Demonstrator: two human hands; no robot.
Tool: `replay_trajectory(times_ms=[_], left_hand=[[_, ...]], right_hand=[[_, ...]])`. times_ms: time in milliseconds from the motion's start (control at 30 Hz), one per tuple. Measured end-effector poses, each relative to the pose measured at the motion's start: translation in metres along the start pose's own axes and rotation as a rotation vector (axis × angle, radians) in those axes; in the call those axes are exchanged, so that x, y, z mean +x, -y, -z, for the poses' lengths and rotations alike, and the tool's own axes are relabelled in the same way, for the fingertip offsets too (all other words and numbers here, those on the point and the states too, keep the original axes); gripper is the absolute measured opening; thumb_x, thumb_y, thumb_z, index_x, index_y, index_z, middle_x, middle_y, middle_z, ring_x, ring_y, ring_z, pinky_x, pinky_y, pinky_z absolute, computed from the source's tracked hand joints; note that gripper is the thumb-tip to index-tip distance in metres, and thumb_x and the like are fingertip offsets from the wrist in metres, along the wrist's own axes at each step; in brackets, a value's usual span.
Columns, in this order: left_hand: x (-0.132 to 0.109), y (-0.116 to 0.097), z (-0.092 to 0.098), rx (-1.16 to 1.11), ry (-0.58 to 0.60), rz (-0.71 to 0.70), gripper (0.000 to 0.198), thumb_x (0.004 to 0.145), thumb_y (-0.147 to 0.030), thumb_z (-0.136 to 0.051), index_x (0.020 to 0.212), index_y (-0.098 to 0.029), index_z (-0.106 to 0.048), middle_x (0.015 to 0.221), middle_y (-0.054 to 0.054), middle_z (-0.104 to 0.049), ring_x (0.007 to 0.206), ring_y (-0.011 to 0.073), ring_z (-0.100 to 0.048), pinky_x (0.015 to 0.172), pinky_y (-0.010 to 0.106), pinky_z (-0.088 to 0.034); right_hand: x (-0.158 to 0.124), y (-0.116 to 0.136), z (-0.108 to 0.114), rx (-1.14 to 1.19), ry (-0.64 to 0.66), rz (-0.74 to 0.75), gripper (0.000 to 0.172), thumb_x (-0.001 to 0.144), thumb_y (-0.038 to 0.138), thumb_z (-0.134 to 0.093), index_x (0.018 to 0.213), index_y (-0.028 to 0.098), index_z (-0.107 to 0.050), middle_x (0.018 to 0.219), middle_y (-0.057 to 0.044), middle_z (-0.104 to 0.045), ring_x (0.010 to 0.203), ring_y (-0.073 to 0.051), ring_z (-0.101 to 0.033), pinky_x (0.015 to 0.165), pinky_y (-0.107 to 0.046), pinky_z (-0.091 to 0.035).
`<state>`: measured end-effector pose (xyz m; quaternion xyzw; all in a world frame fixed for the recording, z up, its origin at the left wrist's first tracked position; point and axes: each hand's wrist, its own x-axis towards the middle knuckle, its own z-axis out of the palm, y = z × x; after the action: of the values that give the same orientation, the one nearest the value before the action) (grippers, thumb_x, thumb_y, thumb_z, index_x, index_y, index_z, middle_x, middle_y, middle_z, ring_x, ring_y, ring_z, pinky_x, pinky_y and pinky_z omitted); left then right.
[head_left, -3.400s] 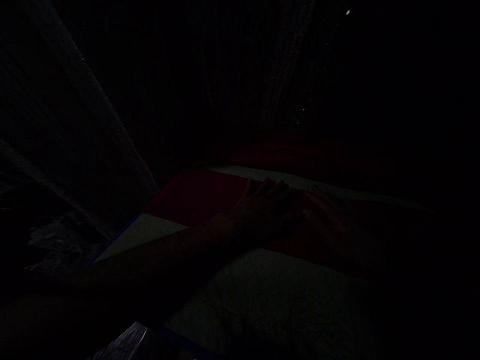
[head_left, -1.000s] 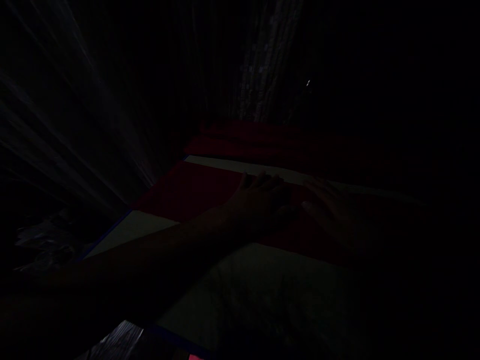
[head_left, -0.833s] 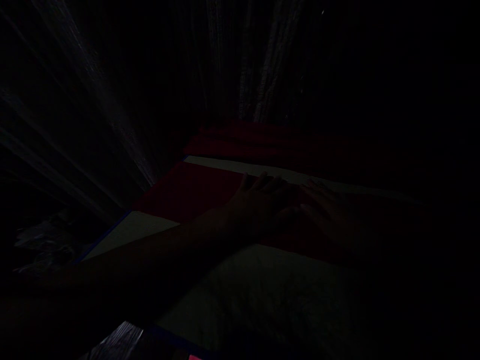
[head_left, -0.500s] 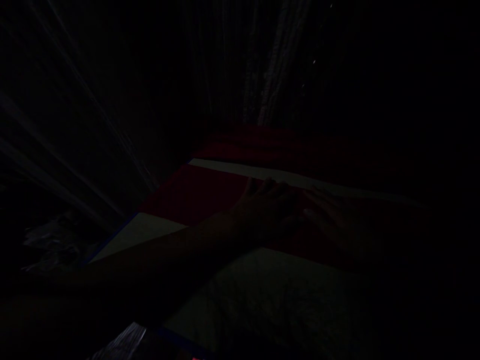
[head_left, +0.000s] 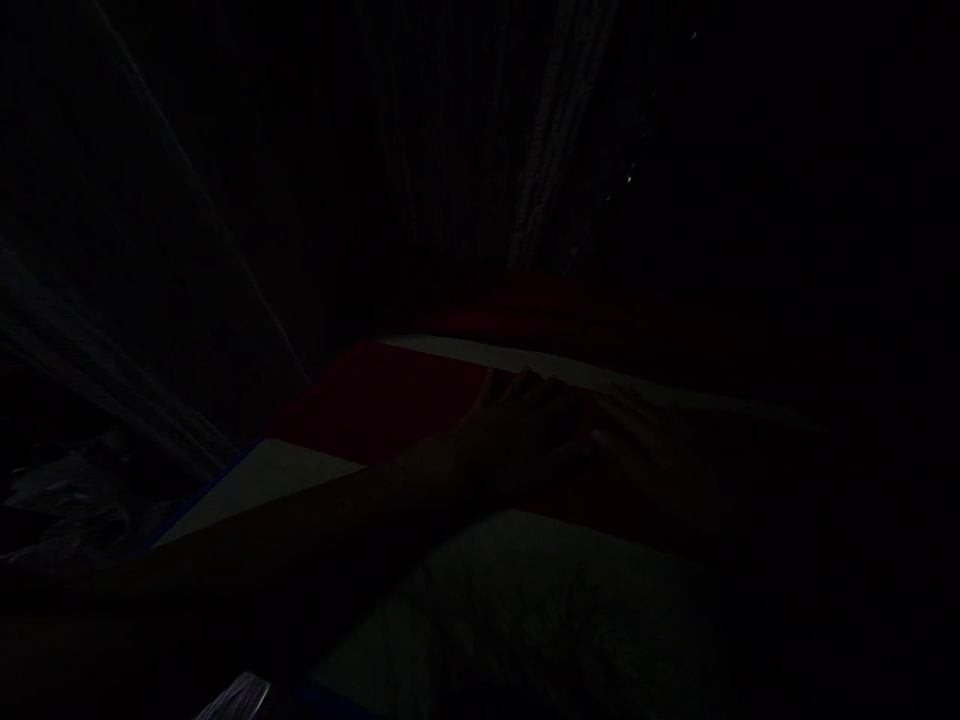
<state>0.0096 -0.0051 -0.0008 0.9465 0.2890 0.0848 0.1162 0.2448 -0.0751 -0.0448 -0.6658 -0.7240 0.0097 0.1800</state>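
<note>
In very dim light the red cloth (head_left: 375, 395) lies as a flat, wide band across a pale surface (head_left: 255, 475). The left hand (head_left: 525, 425) and right hand (head_left: 645, 445) lie side by side on its middle, both open with palms down and gripping nothing. The cloth's far edge runs just past the fingertips against a pale strip (head_left: 480, 352), its left end stops near the blue border (head_left: 199, 492), and bare pale surface lies open on the near side.

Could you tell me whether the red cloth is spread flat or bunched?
Spread flat where visible: the red cloth lies smooth under the left hand and right hand; the rest is dark.
</note>
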Motion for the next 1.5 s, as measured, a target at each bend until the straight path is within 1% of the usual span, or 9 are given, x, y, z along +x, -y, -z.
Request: replay_trajectory(times_ms=[100,233,333,433,600,1000,1167,1300,1500], left_hand=[[0.0008,0.0009,0.0017,-0.017,-0.040,0.017,0.071,0.103,-0.071,-0.029,0.162,-0.032,-0.037,0.173,0.004,-0.025,0.162,0.0371,-0.015,0.126,0.070,-0.012],[0.0017,0.0018,0.0018,0.019,0.022,0.031,0.074,0.104,-0.069,-0.030,0.164,-0.026,-0.034,0.174,0.006,-0.022,0.161,0.0384,-0.015,0.127,0.069,-0.009],[0.0015,0.0024,0.0008,0.013,-0.018,0.016,0.073,0.103,-0.070,-0.030,0.162,-0.028,-0.038,0.173,0.005,-0.025,0.161,0.0372,-0.018,0.127,0.068,-0.011],[0.0011,0.0026,0.0000,-0.005,-0.040,0.010,0.073,0.103,-0.072,-0.028,0.162,-0.031,-0.036,0.173,0.005,-0.025,0.161,0.0377,-0.017,0.126,0.069,-0.012],[0.0011,0.0015,0.0005,0.035,0.017,0.005,0.075,0.104,-0.069,-0.027,0.163,-0.025,-0.036,0.173,0.007,-0.023,0.161,0.0389,-0.017,0.126,0.069,-0.010],[0.0003,0.0008,0.0031,-0.020,0.026,0.002,0.075,0.103,-0.073,-0.027,0.164,-0.030,-0.032,0.174,0.004,-0.020,0.162,0.0377,-0.011,0.127,0.069,-0.008],[0.0021,0.0017,0.0026,0.022,0.070,-0.004,0.076,0.103,-0.071,-0.027,0.165,-0.027,-0.029,0.175,0.006,-0.017,0.163,0.0380,-0.009,0.127,0.070,-0.006],[0.0012,0.0002,0.0047,0.000,0.052,0.007,0.074,0.104,-0.070,-0.027,0.165,-0.030,-0.029,0.175,0.004,-0.018,0.163,0.0363,-0.010,0.127,0.068,-0.009],[0.0017,-0.0005,0.0037,-0.004,0.033,0.019,0.074,0.103,-0.071,-0.029,0.164,-0.029,-0.032,0.174,0.003,-0.019,0.163,0.0374,-0.009,0.127,0.069,-0.007]], right_hand=[[0.0000,-0.0003,0.0006,0.014,-0.042,-0.020,0.070,0.103,0.066,-0.028,0.154,0.023,-0.048,0.165,-0.004,-0.035,0.154,-0.027,-0.032,0.128,-0.058,-0.025],[0.0012,-0.0001,0.0025,0.040,-0.017,-0.023,0.071,0.102,0.068,-0.029,0.155,0.024,-0.049,0.165,-0.004,-0.034,0.155,-0.028,-0.031,0.128,-0.059,-0.023],[0.0011,-0.0005,0.0017,0.031,0.012,-0.026,0.071,0.102,0.067,-0.028,0.155,0.023,-0.048,0.165,-0.004,-0.035,0.155,-0.028,-0.031,0.129,-0.060,-0.021],[0.0003,-0.0005,0.0013,0.011,-0.036,-0.017,0.071,0.103,0.066,-0.027,0.156,0.023,-0.047,0.165,-0.004,-0.035,0.156,-0.028,-0.030,0.128,-0.058,-0.024],[-0.0007,-0.0008,0.0020,0.018,-0.007,-0.023,0.069,0.103,0.067,-0.029,0.154,0.026,-0.049,0.164,-0.003,-0.037,0.153,-0.028,-0.035,0.127,-0.063,-0.022],[0.0016,0.0018,0.0060,0.036,-0.003,-0.047,0.071,0.101,0.069,-0.030,0.154,0.026,-0.049,0.166,-0.002,-0.032,0.156,-0.026,-0.029,0.129,-0.059,-0.022],[0.0012,-0.0001,0.0044,0.056,0.018,-0.055,0.073,0.099,0.070,-0.031,0.153,0.025,-0.050,0.164,-0.001,-0.037,0.154,-0.026,-0.033,0.128,-0.060,-0.024],[0.0011,-0.0020,0.0022,0.027,-0.053,-0.028,0.070,0.101,0.069,-0.032,0.154,0.028,-0.048,0.166,0.001,-0.033,0.155,-0.026,-0.031,0.128,-0.061,-0.024],[-0.0006,-0.0064,-0.0028,0.010,0.024,-0.022,0.068,0.102,0.068,-0.028,0.155,0.030,-0.046,0.164,0.000,-0.036,0.154,-0.026,-0.033,0.129,-0.060,-0.018]])
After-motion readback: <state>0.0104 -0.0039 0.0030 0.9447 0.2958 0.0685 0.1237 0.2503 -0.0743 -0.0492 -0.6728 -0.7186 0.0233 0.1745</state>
